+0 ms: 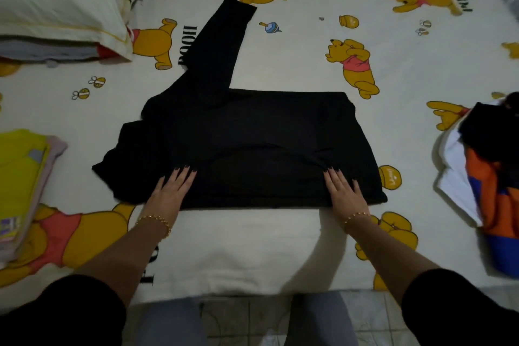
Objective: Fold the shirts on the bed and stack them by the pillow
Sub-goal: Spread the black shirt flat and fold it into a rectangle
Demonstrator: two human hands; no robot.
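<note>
The bed, covered in a pale sheet printed with yellow cartoon bears, fills most of the view. A black long-sleeved shirt lies flat in its middle. The body is folded into a broad rectangle, and one sleeve stretches away towards the far side. A pillow sits at the far left corner. A heap of unfolded clothes, white, orange, blue and black, lies at the right edge. A folded stack topped in yellow rests at the left edge, well apart from the pillow.

Both forearms reach forward, roughly parallel. The left hand lies palm down on the shirt's near left part, fingers straight and pressing the cloth. The right hand lies the same way near the right corner. Neither grips anything. A gold bracelet circles each wrist.
</note>
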